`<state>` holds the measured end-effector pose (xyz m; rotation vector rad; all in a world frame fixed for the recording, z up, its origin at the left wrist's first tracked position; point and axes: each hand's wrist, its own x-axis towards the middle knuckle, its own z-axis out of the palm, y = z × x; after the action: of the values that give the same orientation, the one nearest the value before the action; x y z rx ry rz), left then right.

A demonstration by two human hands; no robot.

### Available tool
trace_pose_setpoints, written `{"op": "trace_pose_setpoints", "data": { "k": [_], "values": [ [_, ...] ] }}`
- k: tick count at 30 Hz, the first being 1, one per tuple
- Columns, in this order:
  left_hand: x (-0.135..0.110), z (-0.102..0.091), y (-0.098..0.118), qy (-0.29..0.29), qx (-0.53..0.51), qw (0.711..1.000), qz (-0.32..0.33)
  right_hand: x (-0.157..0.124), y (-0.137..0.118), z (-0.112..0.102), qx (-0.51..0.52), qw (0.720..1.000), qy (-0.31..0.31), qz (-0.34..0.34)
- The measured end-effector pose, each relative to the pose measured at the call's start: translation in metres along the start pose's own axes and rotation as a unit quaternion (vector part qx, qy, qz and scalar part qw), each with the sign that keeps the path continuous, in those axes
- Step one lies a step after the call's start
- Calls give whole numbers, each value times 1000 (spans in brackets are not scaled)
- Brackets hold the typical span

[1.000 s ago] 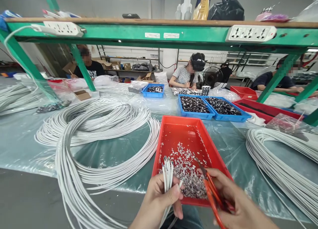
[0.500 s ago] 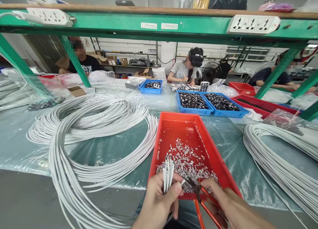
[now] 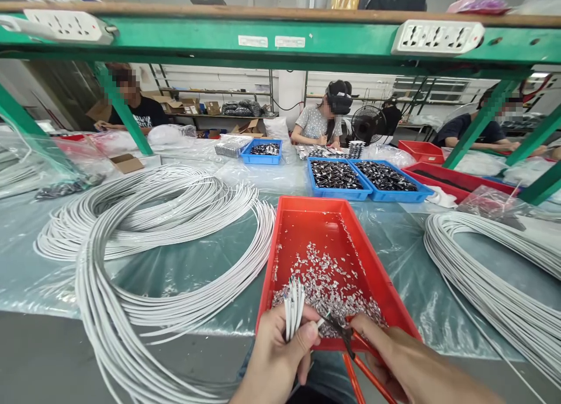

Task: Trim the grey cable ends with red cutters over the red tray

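Note:
Wrapped round a bundle of white cables (image 3: 294,310), my left hand (image 3: 284,345) keeps their cut ends upright, with one cable end pinched apart from the others and tipped to the right. My right hand (image 3: 390,351) grips red-handled pliers or cutters (image 3: 368,369); their dark jaws (image 3: 338,328) are at that single cable end. Whether the jaws touch it is hard to make out. Both hands are over the near end of a red tray (image 3: 385,275), which holds many small silvery scraps (image 3: 324,287). The cables run from a large white coil (image 3: 94,275) at left.
Another white cable coil (image 3: 482,287) lies at right on the plastic-covered table (image 3: 175,269). Blue trays (image 3: 339,179) of small black parts stand beyond the red one. A green shelf frame (image 3: 210,38) with power strips crosses overhead. Several people sit opposite.
The view has shifted slightly, so the background sits a little further left. Both hands keep nearly the same pose, with the tool's jaws still by the single cable end.

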<state>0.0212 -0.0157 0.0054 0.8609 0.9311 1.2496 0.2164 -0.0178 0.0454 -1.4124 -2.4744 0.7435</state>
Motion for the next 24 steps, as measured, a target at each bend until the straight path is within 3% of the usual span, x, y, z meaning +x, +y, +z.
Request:
{"op": "trace_pose_setpoints", "data": {
  "k": [3,5,9,11,14,17,24],
  "values": [
    [-2,0,-1,5,-4,1000,12,5,5,4,67,997,-5,-28],
    [-6,-1,1,20,-10,999,30,10,6,7,145,988,45,-30],
    [-13,-4,11,11,-44,999,27,14,3,14,350,913,209,-21],
    [-14,-5,18,2,-77,997,-8,11,3,19,386,892,233,-10],
    [-11,-5,22,1,-126,991,-49,4,9,29,326,931,165,14],
    [-8,-5,19,-17,-150,987,-49,3,20,39,242,966,92,-9],
    [-4,-11,8,-88,-183,977,-63,4,29,39,168,979,104,-59]
  ]
}}
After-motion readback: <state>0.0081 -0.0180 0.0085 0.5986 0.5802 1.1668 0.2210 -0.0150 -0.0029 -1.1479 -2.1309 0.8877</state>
